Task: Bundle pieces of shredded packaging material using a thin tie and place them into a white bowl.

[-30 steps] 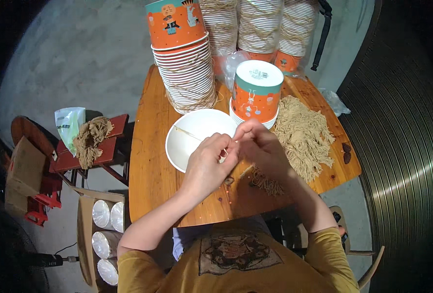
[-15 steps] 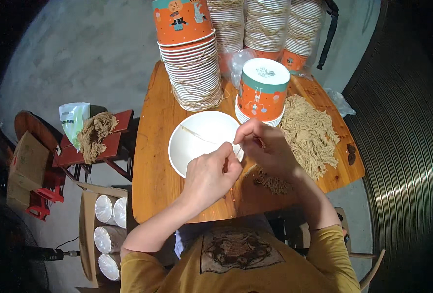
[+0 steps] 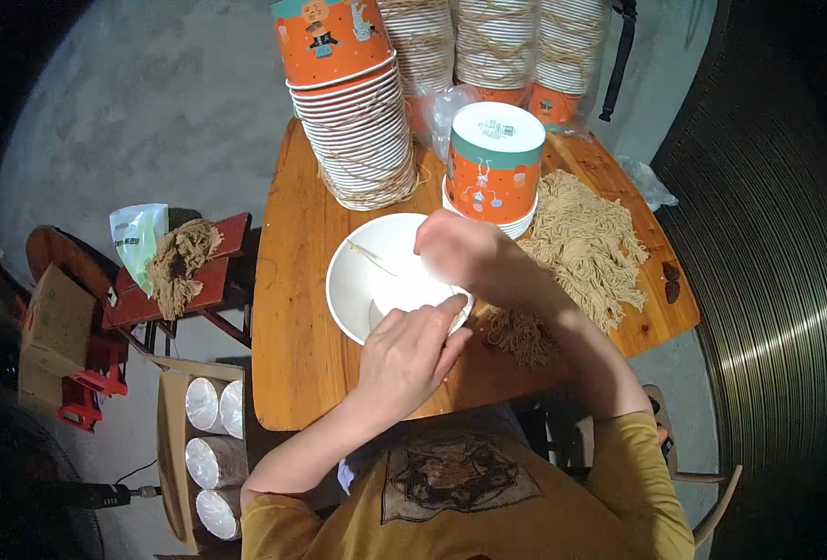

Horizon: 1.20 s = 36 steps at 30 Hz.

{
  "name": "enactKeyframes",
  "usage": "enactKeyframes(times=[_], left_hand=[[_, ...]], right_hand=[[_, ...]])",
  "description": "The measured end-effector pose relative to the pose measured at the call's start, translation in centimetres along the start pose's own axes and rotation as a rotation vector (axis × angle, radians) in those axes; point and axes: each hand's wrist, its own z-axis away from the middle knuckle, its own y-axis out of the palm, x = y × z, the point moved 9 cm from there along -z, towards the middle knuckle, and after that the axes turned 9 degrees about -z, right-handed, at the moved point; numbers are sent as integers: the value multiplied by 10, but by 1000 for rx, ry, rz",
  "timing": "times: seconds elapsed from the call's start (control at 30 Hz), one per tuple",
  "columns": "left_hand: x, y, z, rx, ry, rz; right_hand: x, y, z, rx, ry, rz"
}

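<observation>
A white paper tub [image 3: 343,294] stands mouth up on the wooden table, a thin pale strand of twine [image 3: 371,258] lying across its inside. My left hand [image 3: 404,359] is at the tub's near right rim, pinching it between thumb and fingers. Over the tub's right side, my right hand [image 3: 465,252] is curled closed and blurred; what its fingers hold is hidden. A loose pile of beige twine [image 3: 586,243] lies right of the hands. A smaller, darker bunch of twine [image 3: 522,336] lies partly under my right forearm.
Upside-down orange tubs [image 3: 493,177] stand behind my right hand. A tall stack of tubs [image 3: 357,140] with twine strands rises at the back left; bagged stacks [image 3: 497,47] stand behind. At left are a red stool [image 3: 217,266] with more twine and an open carton [image 3: 173,439] of wrapped goods.
My hands, close together before, have parted: the right moved up and left over the tub, the left slightly down onto the rim. The view has shifted slightly.
</observation>
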Motion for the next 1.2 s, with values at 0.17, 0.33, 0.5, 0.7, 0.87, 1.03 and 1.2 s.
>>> enactKeyframes(times=[0.17, 0.33, 0.5, 0.7, 0.87, 1.03, 1.2], left_hand=[[-2, 6, 4, 54, 94, -46], [-4, 5, 0, 85, 27, -50], [3, 12, -1, 158, -120, 5], [5, 8, 2, 187, -203, 84], [4, 4, 1, 95, -221, 54], [-2, 6, 5, 114, -163, 2], [-7, 5, 7, 116, -179, 23]], right_hand=[[-4, 14, -6, 141, -69, 108], [-6, 26, -10, 216, -76, 219], [-7, 31, -12, 246, -53, 291], [4, 23, -5, 56, -226, 380], [11, 23, -5, 15, -261, 381], [8, 27, -2, 42, -233, 431], [1, 34, -2, 112, -234, 508]])
